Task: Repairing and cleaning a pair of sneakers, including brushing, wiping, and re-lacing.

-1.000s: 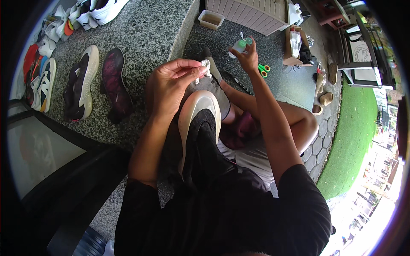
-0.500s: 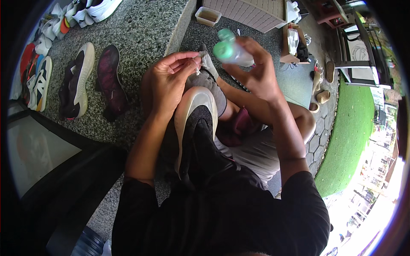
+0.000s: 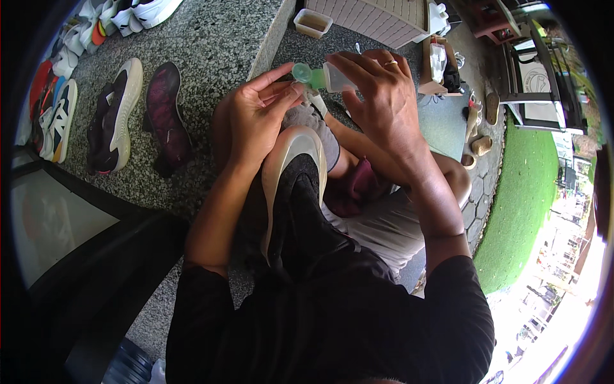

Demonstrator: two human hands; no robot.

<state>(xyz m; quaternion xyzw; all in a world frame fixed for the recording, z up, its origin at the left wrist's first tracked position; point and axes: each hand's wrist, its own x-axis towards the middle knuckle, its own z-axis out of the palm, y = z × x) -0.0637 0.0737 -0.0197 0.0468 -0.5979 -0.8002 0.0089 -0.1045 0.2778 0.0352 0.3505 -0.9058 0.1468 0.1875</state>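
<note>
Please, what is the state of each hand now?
Left hand: curled beside the green cap; grip cannot be told.
Right hand: holding the translucent bottle.

"Camera position?"

"Head-worn, left of a pair: upright fisheye, looking steeply down, close over the wearer's bare left hand at eleven o'clock, bare right hand at one, black fabric shirt at six."

Black short-sleeved top, slim gold-coloured finger ring, grey shorts
</note>
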